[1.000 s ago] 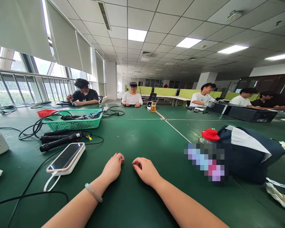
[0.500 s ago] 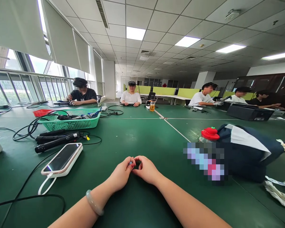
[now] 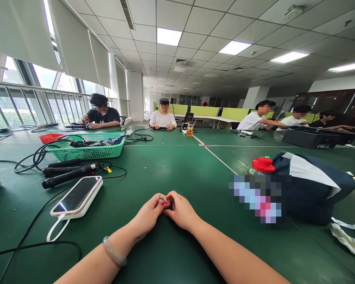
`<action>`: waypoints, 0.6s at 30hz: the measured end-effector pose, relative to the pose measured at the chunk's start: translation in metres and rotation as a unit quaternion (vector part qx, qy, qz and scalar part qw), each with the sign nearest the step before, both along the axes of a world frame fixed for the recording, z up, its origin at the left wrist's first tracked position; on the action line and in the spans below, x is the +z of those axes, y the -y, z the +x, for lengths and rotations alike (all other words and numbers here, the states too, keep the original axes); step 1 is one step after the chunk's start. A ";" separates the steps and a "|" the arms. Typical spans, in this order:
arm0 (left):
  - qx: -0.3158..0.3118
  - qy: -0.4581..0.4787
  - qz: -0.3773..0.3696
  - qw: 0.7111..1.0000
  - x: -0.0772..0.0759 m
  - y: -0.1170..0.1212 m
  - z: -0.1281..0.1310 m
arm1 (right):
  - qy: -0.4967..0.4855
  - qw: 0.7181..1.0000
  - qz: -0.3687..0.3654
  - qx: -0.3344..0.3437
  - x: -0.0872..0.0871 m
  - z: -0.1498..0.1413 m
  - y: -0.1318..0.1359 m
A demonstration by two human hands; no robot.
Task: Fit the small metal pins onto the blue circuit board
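My left hand is closed in a pinch, with a bracelet on its wrist. A tiny bluish bit shows between its thumb and fingers, too small to name. Against it rests my right hand, its fingers curled and their tips touching the left fingertips. Whatever the right fingers may hold is hidden. Both hands are just above or on the green table; I cannot tell which. Nearest on the left lies a phone on a white block, with a white cable plugged in.
Left of centre are a green basket of cables, a red tray and black wand-like devices. On the right stand a red-lidded jar and a dark bag. Several people sit around the table; a bottle stands farther back.
The left and right fingertips have come slightly closer together. At the far right, a person in white now leans forward with an arm stretched out. My view has shifted slightly.
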State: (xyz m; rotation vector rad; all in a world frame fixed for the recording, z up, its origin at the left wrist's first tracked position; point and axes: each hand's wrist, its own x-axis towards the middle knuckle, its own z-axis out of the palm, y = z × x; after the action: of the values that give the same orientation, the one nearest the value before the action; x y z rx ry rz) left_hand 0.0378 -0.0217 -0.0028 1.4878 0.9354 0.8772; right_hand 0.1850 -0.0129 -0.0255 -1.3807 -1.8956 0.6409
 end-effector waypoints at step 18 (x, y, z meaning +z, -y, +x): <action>0.082 0.040 -0.051 0.995 -0.006 -0.012 -0.006 | -0.078 0.995 -0.061 0.012 0.000 0.004 -0.001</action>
State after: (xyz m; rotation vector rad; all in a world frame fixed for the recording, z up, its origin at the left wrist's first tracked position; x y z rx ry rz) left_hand 0.0322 -0.0097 -0.0092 1.2940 1.0389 0.9863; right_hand 0.1889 -0.0117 -0.0250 -1.3446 -1.7763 0.8633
